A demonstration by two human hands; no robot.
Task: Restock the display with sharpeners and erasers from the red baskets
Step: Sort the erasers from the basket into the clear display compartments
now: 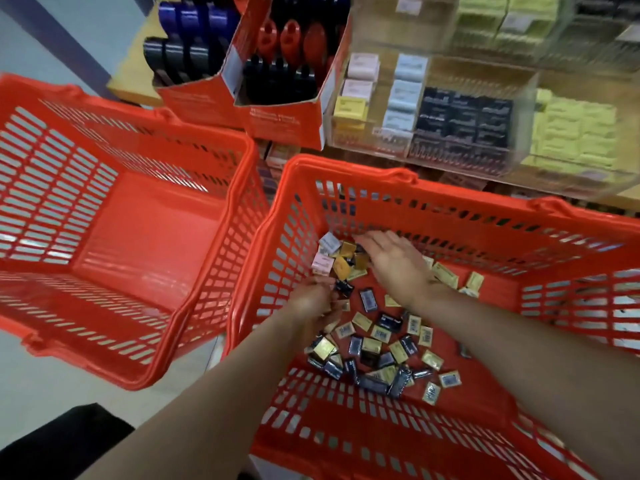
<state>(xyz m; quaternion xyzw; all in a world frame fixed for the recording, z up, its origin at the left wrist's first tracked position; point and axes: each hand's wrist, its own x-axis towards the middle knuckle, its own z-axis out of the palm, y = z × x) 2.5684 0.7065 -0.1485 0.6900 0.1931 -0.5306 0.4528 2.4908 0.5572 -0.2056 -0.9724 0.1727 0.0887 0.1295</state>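
Head view: gathering step, left hand (pixel 311 296) pinches erasers (pixel 377 351) in right basket (pixel 398 178), right hand (pixel 391 261) flat, fingers apart; next, carry them to display (pixel 467 109)

Left hand (pixel 313 299) curled (grip contents unclear); right hand (pixel 391 261) flat, fingers extended.

Floor (pixel 41 375): two red baskets (pixel 166 344) (pixel 346 441) side by side.

a pale grey floor (pixel 41 375) runs along the left and under the scene; a light wooden shelf (pixel 133 81) stands at the top; a dark blue-grey strip (pixel 52 19) crosses the upper left corner; lighting is even.
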